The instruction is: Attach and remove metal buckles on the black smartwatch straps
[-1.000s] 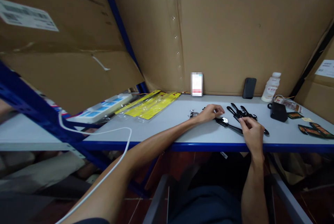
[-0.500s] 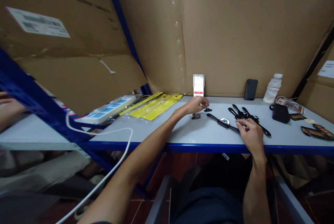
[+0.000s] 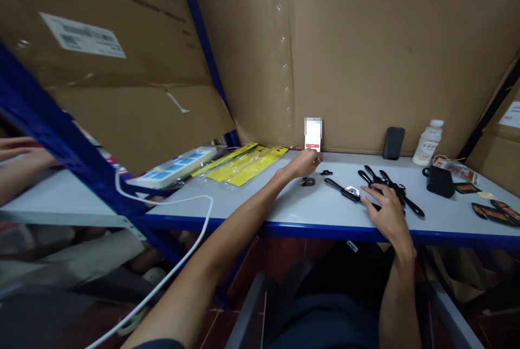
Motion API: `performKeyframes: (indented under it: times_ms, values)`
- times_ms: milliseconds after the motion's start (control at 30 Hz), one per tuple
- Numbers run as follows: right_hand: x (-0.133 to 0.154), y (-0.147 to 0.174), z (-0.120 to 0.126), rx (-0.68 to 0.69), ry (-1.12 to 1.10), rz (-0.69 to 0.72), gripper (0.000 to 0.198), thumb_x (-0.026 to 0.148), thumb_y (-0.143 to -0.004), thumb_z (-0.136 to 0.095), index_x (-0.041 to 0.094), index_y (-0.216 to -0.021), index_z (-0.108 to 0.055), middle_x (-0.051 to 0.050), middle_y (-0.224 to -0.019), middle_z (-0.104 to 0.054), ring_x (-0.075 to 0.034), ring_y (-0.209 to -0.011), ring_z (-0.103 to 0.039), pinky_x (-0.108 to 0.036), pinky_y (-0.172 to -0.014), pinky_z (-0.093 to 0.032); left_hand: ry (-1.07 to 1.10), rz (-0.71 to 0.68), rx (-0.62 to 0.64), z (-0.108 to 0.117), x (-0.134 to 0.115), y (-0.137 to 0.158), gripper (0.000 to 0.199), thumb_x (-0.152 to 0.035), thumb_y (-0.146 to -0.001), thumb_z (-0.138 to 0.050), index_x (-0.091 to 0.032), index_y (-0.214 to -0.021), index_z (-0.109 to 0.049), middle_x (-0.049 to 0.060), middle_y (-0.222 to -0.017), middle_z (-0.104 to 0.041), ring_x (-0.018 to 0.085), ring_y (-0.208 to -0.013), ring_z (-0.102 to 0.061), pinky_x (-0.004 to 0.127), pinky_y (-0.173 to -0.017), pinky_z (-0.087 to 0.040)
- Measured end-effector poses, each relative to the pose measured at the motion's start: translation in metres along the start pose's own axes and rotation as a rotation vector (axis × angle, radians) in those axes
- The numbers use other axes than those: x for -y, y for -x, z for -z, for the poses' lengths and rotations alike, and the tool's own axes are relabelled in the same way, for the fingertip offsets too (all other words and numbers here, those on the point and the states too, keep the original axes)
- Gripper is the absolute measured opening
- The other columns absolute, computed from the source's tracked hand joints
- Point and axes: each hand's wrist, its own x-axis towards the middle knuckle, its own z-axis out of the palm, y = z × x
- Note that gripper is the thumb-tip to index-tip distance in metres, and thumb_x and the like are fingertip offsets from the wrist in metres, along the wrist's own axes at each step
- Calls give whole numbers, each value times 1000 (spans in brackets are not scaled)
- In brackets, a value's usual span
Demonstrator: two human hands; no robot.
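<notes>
My left hand (image 3: 305, 163) reaches to the lower edge of an upright phone with a lit screen (image 3: 313, 131). Its fingers point forward and hold nothing I can see; whether they touch the screen is unclear. Below it lie a small dark metal plate (image 3: 308, 181) and a small black part (image 3: 326, 172). My right hand (image 3: 388, 211) is open, fingers spread over the right handle of a black spokeshave (image 3: 350, 192) with a shiny blade. Beyond its fingers lies a pile of several more black spokeshaves (image 3: 400, 189), partly covered by the hand.
Yellow cards in clear sleeves (image 3: 247, 167) and a white power strip (image 3: 174, 168) lie left. A dark phone (image 3: 394, 143), bottle (image 3: 428, 142), black case (image 3: 439, 181) and dark packets (image 3: 498, 212) stand right. A white cable (image 3: 203, 224) hangs in front. Another person's hand (image 3: 24, 156) shows far left.
My right hand has spread its fingers and lifted them somewhat off the spokeshave. My left hand has stretched its fingers toward the lit phone. The whole view has shifted slightly.
</notes>
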Motion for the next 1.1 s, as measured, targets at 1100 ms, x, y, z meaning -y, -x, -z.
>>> performKeyframes:
  times_ms: [1100]
  values:
    - [-12, -3, -2, -143, -168, -47, 32, 39, -96, -54, 21, -104, -79, -12, -109, -74, -30, -105, -65, -47, -94, -51, -158, 156, 494, 17, 28, 7, 22, -21, -79, -64, -21, -96, -77, 5, -94, -77, 20, -83, -67, 24, -66, -43]
